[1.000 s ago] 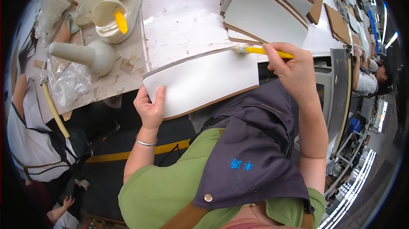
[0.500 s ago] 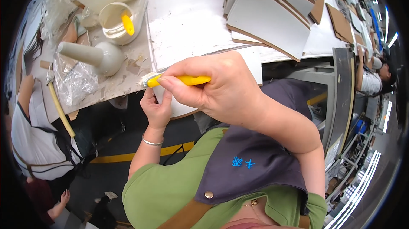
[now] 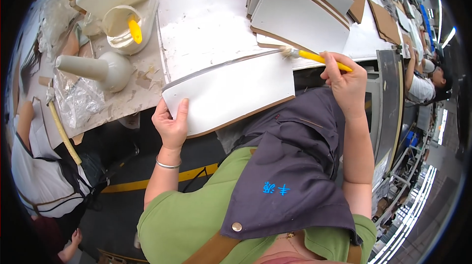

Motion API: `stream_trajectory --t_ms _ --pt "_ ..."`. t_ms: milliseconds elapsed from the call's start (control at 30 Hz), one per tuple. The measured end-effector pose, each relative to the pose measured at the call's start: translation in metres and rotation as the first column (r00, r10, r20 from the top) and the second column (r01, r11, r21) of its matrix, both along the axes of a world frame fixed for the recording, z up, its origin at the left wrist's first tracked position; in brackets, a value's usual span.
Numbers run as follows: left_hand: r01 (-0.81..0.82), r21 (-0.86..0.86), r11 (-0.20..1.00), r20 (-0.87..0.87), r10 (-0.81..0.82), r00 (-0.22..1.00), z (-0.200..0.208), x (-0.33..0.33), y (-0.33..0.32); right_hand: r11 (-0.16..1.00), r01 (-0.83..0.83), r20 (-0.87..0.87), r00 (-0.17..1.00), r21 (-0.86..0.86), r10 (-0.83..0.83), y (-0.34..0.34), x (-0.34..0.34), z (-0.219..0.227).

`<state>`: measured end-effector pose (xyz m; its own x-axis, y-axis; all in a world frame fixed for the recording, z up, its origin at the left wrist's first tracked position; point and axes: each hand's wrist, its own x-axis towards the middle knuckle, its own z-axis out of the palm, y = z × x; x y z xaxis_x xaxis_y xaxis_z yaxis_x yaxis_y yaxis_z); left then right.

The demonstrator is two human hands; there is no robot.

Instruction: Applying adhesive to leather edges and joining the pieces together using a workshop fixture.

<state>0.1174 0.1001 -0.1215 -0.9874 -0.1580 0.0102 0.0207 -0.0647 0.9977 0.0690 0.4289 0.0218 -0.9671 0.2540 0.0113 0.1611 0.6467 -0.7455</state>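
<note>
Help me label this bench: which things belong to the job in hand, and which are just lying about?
In the job:
white panel, in left hand
yellow-handled brush, in right hand
probably the round tub and fanned boards

Seemingly just lying about:
hammer
crumpled clear plastic
long-necked bottle

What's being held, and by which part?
The right hand holds a brush by its yellow handle, the left hand a board by its left end.

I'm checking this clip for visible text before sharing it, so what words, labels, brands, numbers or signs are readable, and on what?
Apron: blue lettering on the chest, two characters; I won't copy it out.
Held panel: no lettering visible.
Held brush: none readable.
Background: too small or blurred to read anything.
</note>
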Motion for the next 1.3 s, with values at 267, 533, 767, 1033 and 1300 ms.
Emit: stream_trajectory --t_ms 267,533,767,1033,1300 --pt "0.011 -0.012 1.000 0.000 -0.011 1.000 0.001 -0.003 -0.001 0.991 -0.130 -0.059 0.990 -0.034 0.128 -0.021 -0.001 0.006" --pt "-0.009 0.004 1.000 0.000 0.009 1.000 0.002 -0.001 -0.001 0.931 -0.217 -0.090 0.963 0.293 0.253 -0.029 -0.004 0.006" --pt "-0.002 0.027 1.000 -0.002 0.002 1.000 0.004 -0.003 0.005 0.845 -0.504 -0.183 0.827 0.178 0.532 -0.109 -0.016 0.011" --pt "-0.013 0.025 1.000 -0.097 0.015 0.995 0.008 -0.011 0.014 0.650 -0.648 -0.184 0.750 -0.398 0.635 -0.166 -0.035 0.035" --pt "-0.127 -0.330 0.935 -0.064 0.112 0.992 0.026 -0.059 0.005 0.619 -0.665 -0.334 0.746 -0.419 0.576 -0.211 -0.098 0.027"
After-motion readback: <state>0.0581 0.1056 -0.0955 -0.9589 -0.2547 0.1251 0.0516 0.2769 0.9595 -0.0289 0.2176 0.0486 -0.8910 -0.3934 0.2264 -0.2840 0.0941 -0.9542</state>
